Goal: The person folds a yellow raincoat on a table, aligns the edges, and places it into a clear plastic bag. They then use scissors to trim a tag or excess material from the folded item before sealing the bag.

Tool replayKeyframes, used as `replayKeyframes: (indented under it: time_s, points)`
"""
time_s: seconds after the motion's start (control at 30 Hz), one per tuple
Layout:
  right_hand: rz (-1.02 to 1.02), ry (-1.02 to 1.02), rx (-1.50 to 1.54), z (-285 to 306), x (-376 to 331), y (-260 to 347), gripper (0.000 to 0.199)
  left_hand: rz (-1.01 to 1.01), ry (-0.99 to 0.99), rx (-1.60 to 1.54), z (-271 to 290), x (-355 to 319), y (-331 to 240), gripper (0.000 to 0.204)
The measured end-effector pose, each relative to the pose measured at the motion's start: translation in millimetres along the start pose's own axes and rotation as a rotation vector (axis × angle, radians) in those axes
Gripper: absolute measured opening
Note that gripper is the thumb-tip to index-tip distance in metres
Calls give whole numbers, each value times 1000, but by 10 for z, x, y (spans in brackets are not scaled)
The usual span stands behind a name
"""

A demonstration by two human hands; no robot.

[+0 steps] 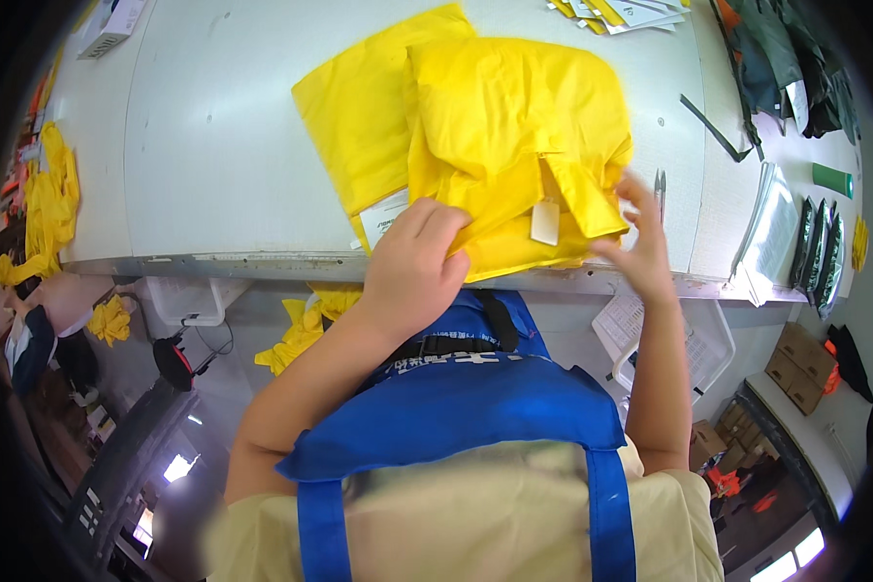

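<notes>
In front of me a folded yellow garment (pixel 514 107) with a small white tag (pixel 545 222) lies on the white table, reaching its near edge. The fingers of my left hand (pixel 419 264) are curled closed on its lower left edge. My right hand (pixel 645 242) is at its lower right corner, thumb and fingers apart on either side of the cloth; whether they touch it I cannot tell. Partly under the garment, to its left, is another flat yellow folded piece (pixel 359 116). A white printed card (pixel 383 215) shows at that piece's lower end, beside my left hand.
A pointed metal tool (pixel 660 199) lies right of my right hand. Yellow-and-white packets (pixel 621 14) lie at the table's far side. Dark garments (pixel 786 68), clear plastic sheets (pixel 771 223) and dark packets (pixel 817 252) are on the right. Yellow cloth (pixel 53 204) hangs at the left.
</notes>
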State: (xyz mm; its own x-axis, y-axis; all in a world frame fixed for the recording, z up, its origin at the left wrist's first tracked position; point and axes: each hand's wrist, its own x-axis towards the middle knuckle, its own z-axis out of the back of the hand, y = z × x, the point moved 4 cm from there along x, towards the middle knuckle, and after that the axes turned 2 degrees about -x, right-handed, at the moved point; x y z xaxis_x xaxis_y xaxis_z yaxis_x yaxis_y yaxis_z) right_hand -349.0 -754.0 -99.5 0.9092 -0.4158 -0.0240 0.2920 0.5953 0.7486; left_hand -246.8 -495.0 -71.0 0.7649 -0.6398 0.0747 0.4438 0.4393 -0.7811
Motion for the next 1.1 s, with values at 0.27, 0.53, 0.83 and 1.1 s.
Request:
replayKeyframes:
  time_s: [0.27,0.53,0.83,1.1]
  points:
    - [236,370,-156,-170,-270,211,17,-25,320,70,112,-95,8,22]
    - [-478,-149,70,-459,417,-621,37,125,-295,229,-337,462,460,37]
    - [-856,273,1040,-651,-60,-241,61,887,-22,-817,-353,114,1021,48]
    - [-484,558,1177,-501,78,54,66,847,356,-1279,-89,268,775,47]
